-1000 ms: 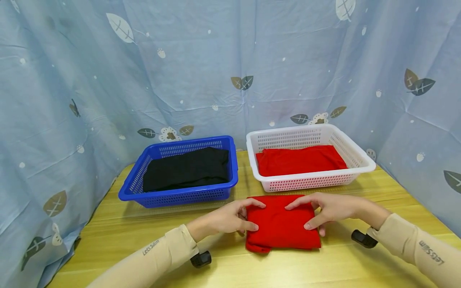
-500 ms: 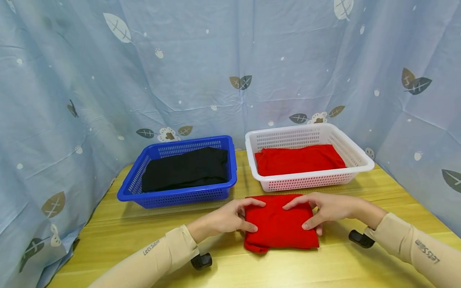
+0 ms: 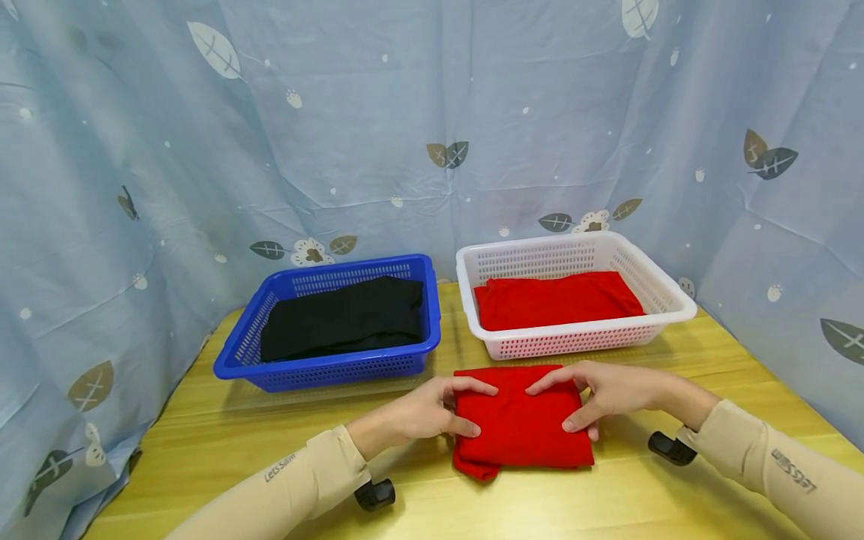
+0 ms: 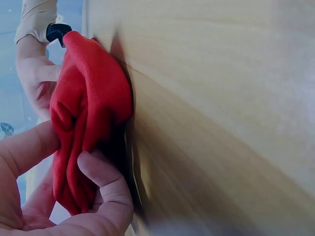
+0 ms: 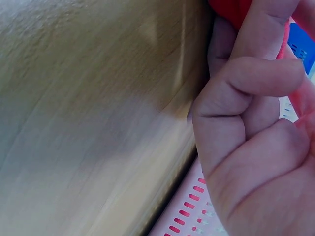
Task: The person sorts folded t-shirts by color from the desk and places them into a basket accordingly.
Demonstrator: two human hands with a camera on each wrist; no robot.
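Observation:
A folded red garment lies on the table in front of the baskets, a rolled bit poking out at its near left corner. My left hand grips its left side, thumb and forefinger on top. From the right, my right hand holds the opposite side in the same way. In the left wrist view the red fabric shows several layers at the edge, between the fingers and thumb of the left hand. The right wrist view shows curled fingers under the garment's edge; most of the garment is out of that view.
Behind, on the left, stands a blue basket with folded black cloth in it. A white basket at the back right holds folded red cloth. A blue patterned curtain surrounds the wooden table.
The head view has turned slightly, so baskets and curtain sit a little further left. Both hands keep their hold on the red garment, with hardly any movement.

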